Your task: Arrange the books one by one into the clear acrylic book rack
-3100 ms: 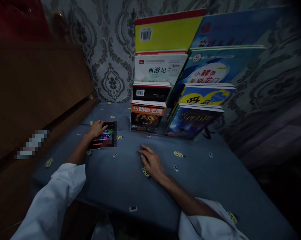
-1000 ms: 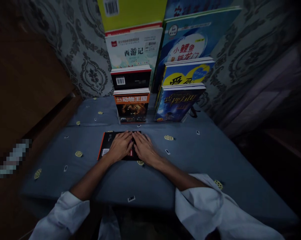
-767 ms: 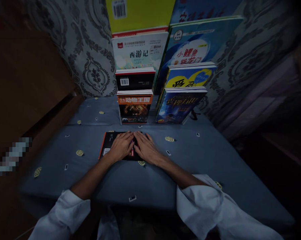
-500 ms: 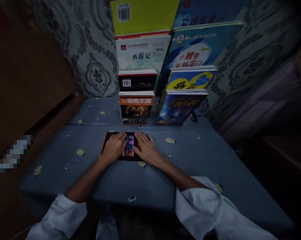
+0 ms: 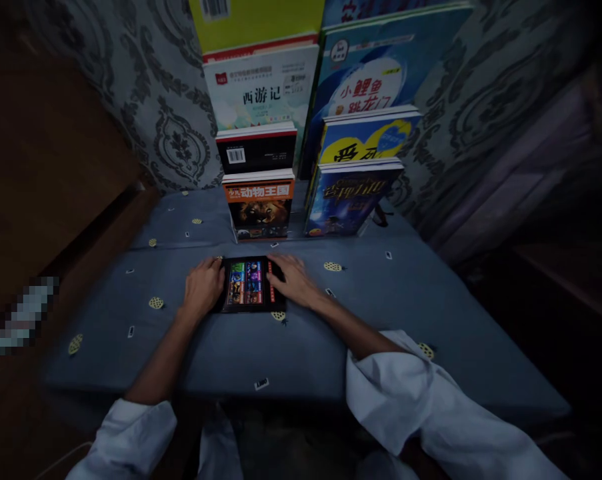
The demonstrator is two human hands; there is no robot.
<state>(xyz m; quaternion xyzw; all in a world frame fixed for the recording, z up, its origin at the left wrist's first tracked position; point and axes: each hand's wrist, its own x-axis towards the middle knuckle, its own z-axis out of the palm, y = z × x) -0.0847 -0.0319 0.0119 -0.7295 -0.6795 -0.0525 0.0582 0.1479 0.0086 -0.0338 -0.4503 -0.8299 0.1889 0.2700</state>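
Observation:
A black book (image 5: 247, 307) with small colourful pictures on its cover lies flat on the cloth-covered table (image 5: 281, 353). My left hand (image 5: 204, 287) rests along the book's left edge, its fingers curved around that side. At the right edge, my right hand (image 5: 291, 280) touches the book, thumb over the cover and fingers near the far right corner. The middle of the cover shows between both hands.
Two rows of upright books stand behind, with a lion-cover book (image 5: 258, 210) at the front left and a dark blue book (image 5: 348, 200) at the front right. Patterned wall covering (image 5: 181, 143) rises behind; brown wooden furniture (image 5: 45, 173) is at the left.
Both hands have gone from lying flat over the cover to the book's two sides, uncovering more of its pictures. The whole view has shifted slightly.

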